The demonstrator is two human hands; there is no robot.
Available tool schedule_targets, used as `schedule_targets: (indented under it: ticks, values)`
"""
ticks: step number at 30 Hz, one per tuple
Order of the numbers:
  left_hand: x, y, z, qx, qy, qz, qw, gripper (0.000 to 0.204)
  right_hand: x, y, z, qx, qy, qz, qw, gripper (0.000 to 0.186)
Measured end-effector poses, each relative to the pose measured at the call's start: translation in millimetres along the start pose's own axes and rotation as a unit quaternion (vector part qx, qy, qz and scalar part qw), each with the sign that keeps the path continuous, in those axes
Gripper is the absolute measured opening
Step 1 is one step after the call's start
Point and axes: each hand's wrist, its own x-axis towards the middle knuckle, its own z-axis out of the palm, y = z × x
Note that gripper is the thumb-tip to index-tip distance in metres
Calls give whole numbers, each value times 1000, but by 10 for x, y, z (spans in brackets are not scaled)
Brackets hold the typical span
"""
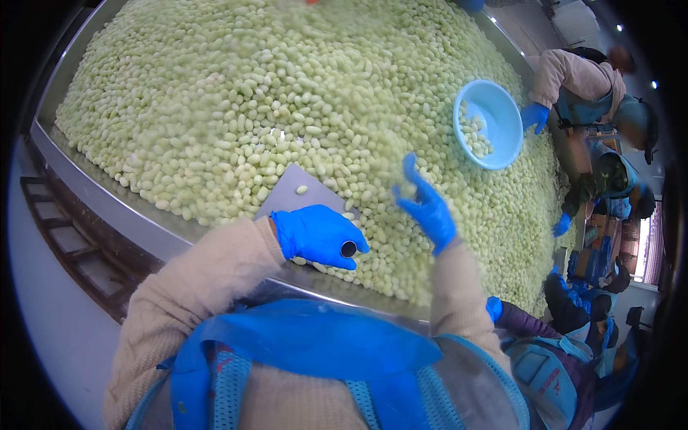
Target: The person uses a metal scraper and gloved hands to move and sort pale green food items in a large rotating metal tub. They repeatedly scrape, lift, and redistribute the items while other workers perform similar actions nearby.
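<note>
My left hand (315,235) wears a blue glove and is closed around the handle of a flat grey metal scoop (297,185). The round dark end of the handle (348,249) pokes out of the fist. On the scoop's plate lies a single pale green grape (301,190). My right hand (430,211), also gloved in blue, is above the heap of grapes (344,93) with thumb and fingers apart. A blurred grape shows between its thumb and fingers; whether it is held or lies behind, I cannot tell.
A light blue basin (505,118) with some grapes sits on the heap at right, close to a co-worker's gloved hand (534,116). Several other people stand along the right side. The metal table's raised rim (115,208) runs along the left and near sides.
</note>
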Motion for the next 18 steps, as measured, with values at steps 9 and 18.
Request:
schedule_targets:
  ticks: [9,18]
  values:
    - [35,-92,97,22,31,53,998,43,1407,-14,-447,-680,78,-103,722,58]
    - [28,-99,151,33,59,58,996,41,630,717,-718,-450,189,-10,873,57]
